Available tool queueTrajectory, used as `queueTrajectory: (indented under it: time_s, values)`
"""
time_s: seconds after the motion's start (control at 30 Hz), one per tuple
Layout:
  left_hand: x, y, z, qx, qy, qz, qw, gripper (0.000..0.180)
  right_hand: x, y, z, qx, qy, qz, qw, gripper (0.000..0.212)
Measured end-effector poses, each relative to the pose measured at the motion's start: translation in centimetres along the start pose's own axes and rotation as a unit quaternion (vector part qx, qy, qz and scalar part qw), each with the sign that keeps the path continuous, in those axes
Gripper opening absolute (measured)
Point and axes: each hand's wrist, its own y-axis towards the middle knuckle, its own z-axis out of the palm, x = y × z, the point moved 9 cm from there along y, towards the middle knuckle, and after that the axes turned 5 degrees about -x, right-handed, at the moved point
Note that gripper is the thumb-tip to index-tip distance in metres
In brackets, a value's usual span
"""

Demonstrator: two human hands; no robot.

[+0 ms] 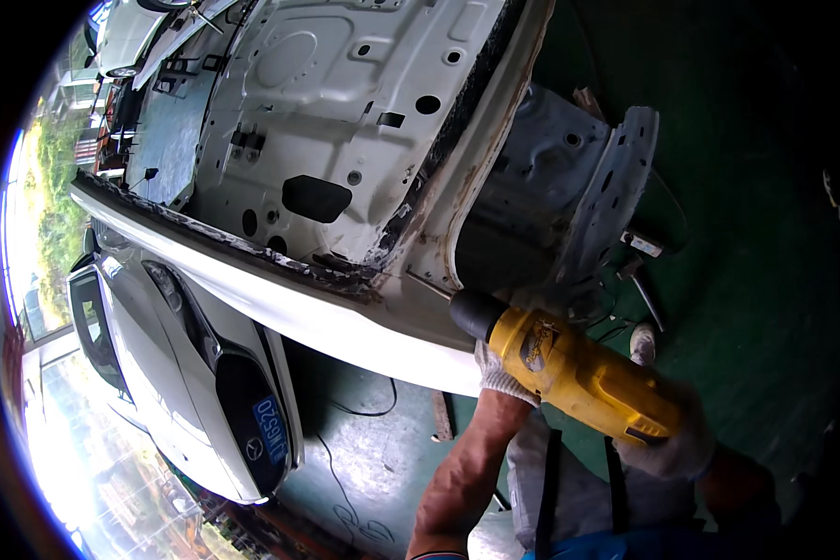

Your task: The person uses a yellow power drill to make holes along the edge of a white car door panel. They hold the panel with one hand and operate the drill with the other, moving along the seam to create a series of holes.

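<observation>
A yellow power drill [579, 378] with a black chuck slants across the view in front of me. Its thin bit [429, 285] meets or nearly meets the corner of the bare car body shell [420, 317]. My left hand [502, 369], in a pale knit glove, holds the drill from beneath, just behind the chuck; its fingers are mostly hidden. At the tool's rear end, my gloved right hand [677, 448] grips the handle, partly in shadow. The shell's white outer panel [299, 308] has rough, scraped edges with rusty patches near the bit.
A white car [163, 345] stands to the left. A grey-blue sheet-metal part [569, 168] lies at right, past the shell's edge. On the green floor are a white power strip [642, 245], a hammer-like tool [646, 297], a wood piece [441, 415] and loose cables [350, 513].
</observation>
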Motion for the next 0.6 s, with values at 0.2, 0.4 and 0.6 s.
queueTrajectory:
  time_s: [0.2, 0.4, 0.6]
  values:
    - [0.4, -0.6, 0.6, 0.013, -0.042, -0.029, 0.999, 0.03, 1.1, 0.9, -0.3, 0.006, -0.01, -0.08, 0.997, 0.034]
    - [0.8, -0.9, 0.8, 0.021, -0.061, -0.048, 0.997, 0.028, 0.8, -0.4, 0.5, 0.006, -0.149, -0.124, 0.981, 0.043]
    - [1.1, -1.1, 1.1, 0.028, -0.074, -0.062, 0.995, 0.026, 1.8, -1.1, 1.0, -0.045, -0.256, -0.175, 0.95, 0.045]
